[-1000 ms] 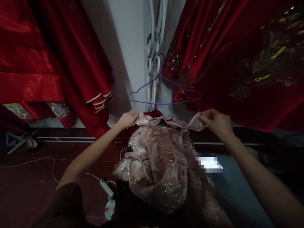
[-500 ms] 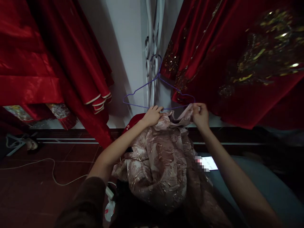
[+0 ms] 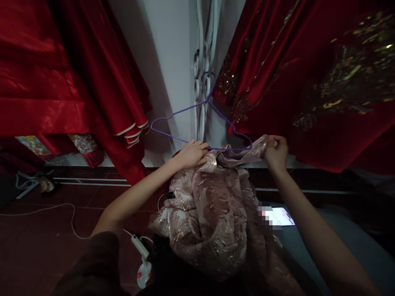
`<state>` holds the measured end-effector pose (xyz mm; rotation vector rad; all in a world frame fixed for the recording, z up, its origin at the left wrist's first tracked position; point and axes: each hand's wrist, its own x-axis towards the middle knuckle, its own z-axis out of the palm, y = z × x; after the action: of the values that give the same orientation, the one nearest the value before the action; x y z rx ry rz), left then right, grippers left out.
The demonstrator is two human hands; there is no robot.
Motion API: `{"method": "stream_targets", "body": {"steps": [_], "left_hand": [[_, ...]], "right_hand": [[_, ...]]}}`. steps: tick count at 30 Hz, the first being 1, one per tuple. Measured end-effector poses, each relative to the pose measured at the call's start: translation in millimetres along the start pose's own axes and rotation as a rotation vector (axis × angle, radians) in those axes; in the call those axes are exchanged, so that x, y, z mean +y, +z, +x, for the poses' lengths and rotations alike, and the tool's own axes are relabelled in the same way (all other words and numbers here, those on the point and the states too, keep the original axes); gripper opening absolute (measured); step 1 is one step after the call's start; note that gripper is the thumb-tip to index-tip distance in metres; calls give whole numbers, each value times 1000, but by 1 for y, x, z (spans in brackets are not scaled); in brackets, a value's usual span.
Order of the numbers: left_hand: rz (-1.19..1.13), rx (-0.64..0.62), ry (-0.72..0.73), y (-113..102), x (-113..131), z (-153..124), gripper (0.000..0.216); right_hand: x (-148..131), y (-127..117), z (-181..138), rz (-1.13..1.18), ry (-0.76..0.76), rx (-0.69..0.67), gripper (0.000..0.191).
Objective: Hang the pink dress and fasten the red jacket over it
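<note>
A shiny pinkish garment (image 3: 220, 197) with a crinkled surface lies bunched in front of me, over my lap. My left hand (image 3: 194, 154) is closed on its upper left edge, its fingers against the bottom bar of a purple hanger (image 3: 189, 108). Whether it grips the bar too, I cannot tell. My right hand (image 3: 277, 152) pinches the garment's top right edge between thumb and fingers and holds it stretched outward. The hanger's right corner lies just over this cloth strip. Its hook is up against the white scrolled metalwork (image 3: 202, 88).
Red garments (image 3: 123, 94) hang at left, and a red gold-sequined garment (image 3: 271, 98) at right. A lit phone (image 3: 280, 216) rests on a grey rounded surface (image 3: 327, 234). On the floor are a white cable (image 3: 73, 218), a power strip (image 3: 140, 246) and shoes (image 3: 46, 186).
My right hand has moved right, pulling the garment's edge taut. My left hand has shifted slightly left and down. The hanger has turned a little, its right end lower over the cloth.
</note>
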<state>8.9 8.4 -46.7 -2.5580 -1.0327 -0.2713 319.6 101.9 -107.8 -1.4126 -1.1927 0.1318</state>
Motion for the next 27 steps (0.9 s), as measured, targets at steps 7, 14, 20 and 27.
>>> {"method": "stream_targets", "body": {"steps": [7,14,20,27], "left_hand": [[2,3,-5,11,2,3,30],[-112,13,-18,22,13,29,36],[-77,36,-139,35,13,43,34],[-44,54,-188,38,12,38,32]], "right_hand": [[-35,-6,0,-118,-118,-43,22],[-85,3,19,-280,-338,-234,27],[-103,-3,22,-345,-358,-247,28],[-106,-34,34,-435,-288,-225,27]]}}
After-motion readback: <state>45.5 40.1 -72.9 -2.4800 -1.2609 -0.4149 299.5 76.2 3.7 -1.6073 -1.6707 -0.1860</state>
